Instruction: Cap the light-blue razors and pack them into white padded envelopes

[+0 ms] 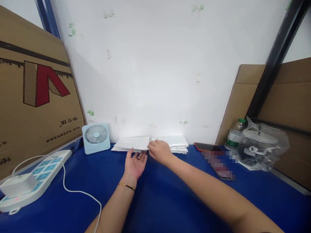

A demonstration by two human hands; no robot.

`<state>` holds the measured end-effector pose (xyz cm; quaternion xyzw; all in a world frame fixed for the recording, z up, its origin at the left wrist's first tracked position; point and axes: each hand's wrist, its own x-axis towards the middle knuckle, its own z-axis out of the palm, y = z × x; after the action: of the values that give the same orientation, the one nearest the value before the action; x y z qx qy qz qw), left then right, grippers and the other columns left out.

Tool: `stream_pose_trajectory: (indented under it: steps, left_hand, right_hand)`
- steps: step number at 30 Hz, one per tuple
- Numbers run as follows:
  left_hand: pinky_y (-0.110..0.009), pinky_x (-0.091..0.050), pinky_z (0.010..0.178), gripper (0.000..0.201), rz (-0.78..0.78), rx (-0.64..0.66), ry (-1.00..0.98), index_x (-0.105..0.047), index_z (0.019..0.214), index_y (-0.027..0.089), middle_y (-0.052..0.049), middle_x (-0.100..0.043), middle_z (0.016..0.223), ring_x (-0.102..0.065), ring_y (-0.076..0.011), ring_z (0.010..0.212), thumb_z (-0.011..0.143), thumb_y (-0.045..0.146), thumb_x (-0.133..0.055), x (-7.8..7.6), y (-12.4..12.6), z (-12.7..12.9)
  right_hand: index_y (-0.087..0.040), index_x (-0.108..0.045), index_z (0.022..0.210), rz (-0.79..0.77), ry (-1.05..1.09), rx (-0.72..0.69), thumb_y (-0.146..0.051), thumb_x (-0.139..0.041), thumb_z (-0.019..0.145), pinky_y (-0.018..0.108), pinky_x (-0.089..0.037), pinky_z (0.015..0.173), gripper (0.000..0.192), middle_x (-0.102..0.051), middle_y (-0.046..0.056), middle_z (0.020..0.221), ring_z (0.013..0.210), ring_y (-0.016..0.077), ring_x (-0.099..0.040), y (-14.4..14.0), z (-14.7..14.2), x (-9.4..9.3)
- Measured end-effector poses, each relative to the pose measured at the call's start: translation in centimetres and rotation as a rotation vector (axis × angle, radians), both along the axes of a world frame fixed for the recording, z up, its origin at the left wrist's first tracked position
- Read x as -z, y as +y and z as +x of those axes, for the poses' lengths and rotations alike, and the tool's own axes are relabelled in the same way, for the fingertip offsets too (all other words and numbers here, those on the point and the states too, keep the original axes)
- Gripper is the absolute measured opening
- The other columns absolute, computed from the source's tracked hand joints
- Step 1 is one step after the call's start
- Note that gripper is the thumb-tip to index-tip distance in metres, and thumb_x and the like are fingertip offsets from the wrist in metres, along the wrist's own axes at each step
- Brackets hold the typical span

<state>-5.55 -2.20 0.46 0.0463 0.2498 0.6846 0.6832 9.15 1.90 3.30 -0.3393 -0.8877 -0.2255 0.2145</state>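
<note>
Two low stacks of flat, folded white sheets lie side by side against the wall; whether they are paper or thin plastic I cannot tell. My left hand point(135, 164) is palm up at the front edge of the left stack point(132, 142). Its fingers are stretched out, with the thumb touching the stack's edge. My right hand point(160, 151) is closed, knuckles up, its fingertips pinching the right front corner of a white sheet on that stack. The right stack point(179, 142) lies just behind my right hand, which hides part of it.
A light-blue fan point(96, 138) stands left of the stacks. A power strip point(50, 171) with a white cable lies farther left, beside a large cardboard box point(31, 129). On the right are phones point(209, 147), a green-capped bottle point(234, 136) and a bagged container point(259, 149).
</note>
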Motion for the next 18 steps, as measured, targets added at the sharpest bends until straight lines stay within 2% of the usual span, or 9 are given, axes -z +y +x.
stream_pose_trajectory:
  steps: [3, 6, 9, 10, 12, 15, 18]
  left_hand:
    - [-0.033, -0.053, 0.074, 0.021, 0.088, -0.107, -0.043, -0.055, 0.09, 0.018, -0.005, -0.062, 0.084, -0.063, -0.019, 0.081, 0.077, 0.035, -0.053, 0.2, 0.1, 0.3]
    - [-0.034, -0.053, 0.073, 0.02, 0.013, -0.161, -0.027, -0.057, 0.088, 0.017, -0.004, -0.063, 0.078, -0.063, -0.0189, 0.074, 0.075, 0.031, -0.056, 0.6, 0.1, 1.0]
    - [-0.032, -0.052, 0.075, 0.019, 0.007, -0.2, 0.074, -0.058, 0.09, 0.017, -0.003, -0.065, 0.081, -0.064, -0.0177, 0.076, 0.072, 0.025, -0.059, 0.4, -0.2, 2.0]
    - [-0.031, -0.052, 0.077, 0.02, 0.048, -0.216, 0.118, -0.058, 0.091, 0.018, -0.003, -0.066, 0.082, -0.064, -0.0173, 0.077, 0.072, 0.024, -0.059, 0.1, -0.4, 2.4]
    - [-0.03, -0.051, 0.079, 0.023, 0.165, -0.251, 0.203, -0.059, 0.096, 0.019, -0.003, -0.067, 0.085, -0.064, -0.017, 0.082, 0.073, 0.023, -0.06, -0.6, -1.1, 3.0]
    - [-0.031, -0.05, 0.083, 0.031, 0.302, -0.322, 0.281, -0.058, 0.103, 0.02, -0.002, -0.068, 0.09, -0.064, -0.0173, 0.089, 0.072, 0.023, -0.061, -2.1, -2.3, 3.6]
    - [-0.032, -0.049, 0.086, 0.033, 0.342, -0.377, 0.324, -0.058, 0.105, 0.02, -0.002, -0.068, 0.091, -0.064, -0.0171, 0.09, 0.072, 0.024, -0.061, -3.5, -3.2, 3.5]
  right_hand:
    - [-0.019, -0.059, 0.094, -0.035, -0.001, -0.192, -0.023, -0.04, 0.088, 0.028, -0.037, 0.067, 0.02, -0.063, 0.007, 0.098, 0.081, 0.0172, -0.054, -3.5, 4.7, 1.6]
    - [-0.022, -0.059, 0.102, -0.181, -0.023, -0.291, -0.02, -0.041, 0.086, 0.026, -0.04, 0.068, 0.024, -0.063, 0.006, 0.103, 0.082, 0.0155, -0.057, -5.7, 9.1, 3.2]
    - [-0.024, -0.058, 0.108, -0.388, 0.056, -0.258, -0.025, -0.049, 0.081, 0.027, -0.044, 0.073, 0.028, -0.062, 0.005, 0.106, 0.089, 0.0169, -0.059, -6.4, 11.8, 4.2]
    - [-0.024, -0.055, 0.113, -0.451, 0.115, -0.232, -0.029, -0.055, 0.078, 0.028, -0.045, 0.076, 0.036, -0.061, 0.006, 0.109, 0.094, 0.0184, -0.058, -6.4, 12.3, 4.4]
    - [-0.023, -0.046, 0.126, -0.559, 0.234, -0.185, -0.04, -0.066, 0.068, 0.034, -0.044, 0.085, 0.063, -0.055, 0.008, 0.119, 0.105, 0.0226, -0.053, -6.0, 13.0, 4.8]
    - [-0.021, -0.036, 0.135, -0.685, 0.314, -0.121, -0.052, -0.072, 0.057, 0.043, -0.035, 0.098, 0.092, -0.044, 0.013, 0.131, 0.12, 0.0285, -0.041, -5.1, 13.8, 5.5]
    - [-0.021, -0.031, 0.138, -0.765, 0.283, -0.065, -0.06, -0.069, 0.057, 0.048, -0.026, 0.104, 0.098, -0.036, 0.014, 0.139, 0.128, 0.0313, -0.03, -4.4, 14.1, 6.3]
